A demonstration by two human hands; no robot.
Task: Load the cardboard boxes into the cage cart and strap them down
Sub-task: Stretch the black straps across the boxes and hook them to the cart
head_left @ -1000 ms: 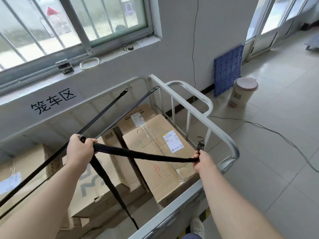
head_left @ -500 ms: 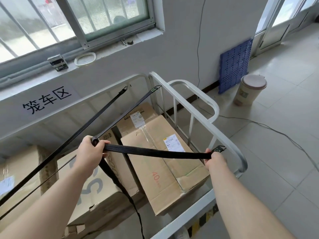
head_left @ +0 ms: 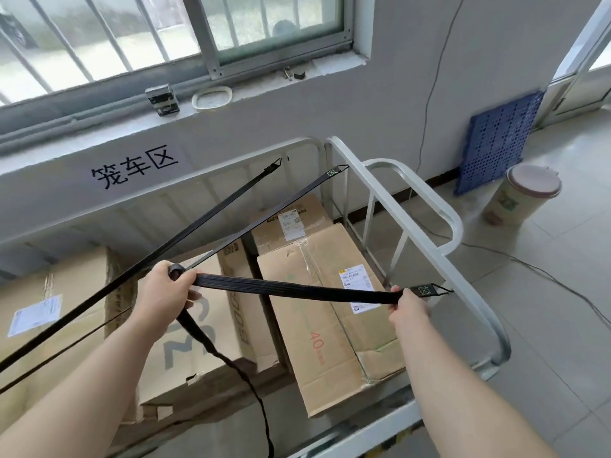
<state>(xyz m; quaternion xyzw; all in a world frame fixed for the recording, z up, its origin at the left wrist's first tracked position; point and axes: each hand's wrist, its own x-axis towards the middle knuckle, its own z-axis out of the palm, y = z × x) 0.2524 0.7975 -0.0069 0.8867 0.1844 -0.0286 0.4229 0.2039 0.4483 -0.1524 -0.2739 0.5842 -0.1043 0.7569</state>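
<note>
Several cardboard boxes (head_left: 327, 328) lie inside the white metal cage cart (head_left: 426, 226). My left hand (head_left: 165, 292) is shut on a black strap (head_left: 297, 287) that runs rightward across the boxes to my right hand (head_left: 408, 305), which grips it near its end. The strap's hook end (head_left: 433, 290) sits at the cart's right rail. A loose tail of the strap hangs down below my left hand. Two other black straps (head_left: 231, 213) run taut from the cart's far corner toward the lower left.
A wall with a barred window and a sign stands behind the cart. A blue perforated panel (head_left: 496, 140) leans on the wall at the right, with a lidded beige bin (head_left: 519, 195) beside it. A thin cable (head_left: 545, 276) crosses the tiled floor.
My right hand has carried the strap's hook end rightward to the cart's right rail. The strap between my hands is stretched longer. The view has tilted up slightly.
</note>
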